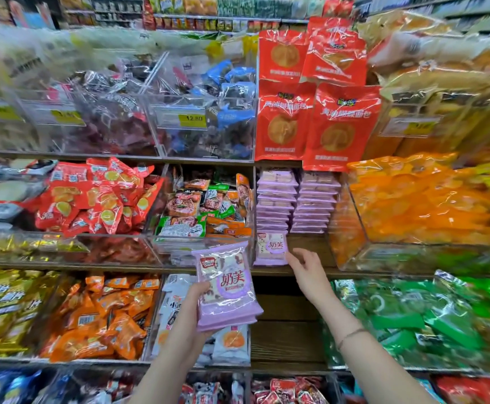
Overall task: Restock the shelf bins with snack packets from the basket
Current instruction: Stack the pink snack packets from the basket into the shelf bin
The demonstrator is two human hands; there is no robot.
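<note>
A person stands facing crowded shop shelves of clear bins filled with bright snack bags. Just below the middle of the frame, the left hand point(193, 312) grips a stack of purple packets point(227, 290), fingers curled around its left edge and underside, thumb on the front. To the right of it, the right hand point(305, 269) reaches to the wooden shelf point(322, 249) and seems to pinch the lower right corner of a single upright packet point(271, 247) between thumb and fingertips. Directly behind that packet, two piles of matching packets point(295, 201) lie flat, side by side, at the centre of the frame. The basket is not in view. The held stack's long axis runs nearly up and down the frame, its top leaning slightly left, printed face and logo towards the viewer. The upright packet stands on its lower edge, its front facing outward. To do this step well, I would steady that front packet so that it stands square at the shelf's lip, then feed packets from the stack one at a time, faces forward and logos up, keeping the slippery stack firmly gripped and clear of the neighbouring bins.
</note>
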